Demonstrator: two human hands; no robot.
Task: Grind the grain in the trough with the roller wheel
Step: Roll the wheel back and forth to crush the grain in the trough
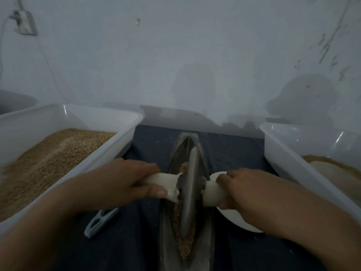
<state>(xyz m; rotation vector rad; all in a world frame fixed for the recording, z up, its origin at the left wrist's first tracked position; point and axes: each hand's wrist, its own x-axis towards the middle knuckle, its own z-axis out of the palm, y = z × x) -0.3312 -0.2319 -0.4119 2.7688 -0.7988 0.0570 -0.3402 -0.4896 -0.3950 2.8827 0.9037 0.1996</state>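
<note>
Both hands grip the wheel's white handles: left hand (pixel 125 178), right hand (pixel 244 189). The wheel (pixel 188 190) stands upright in the trough (pixel 168 222) at the table's middle, grain (pixel 182 237) beneath.

Your trough (pixel 205 222) is a long, narrow, boat-shaped metal channel running near to far across the middle of the dark cloth. The wheel (pixel 188 190), a thin grey metal disc, stands upright on edge in the groove, with pale handles out to left and right. Brown grain (pixel 183 243) lies along the groove, mostly near you, some clinging at the wheel's far-left side.
</note>
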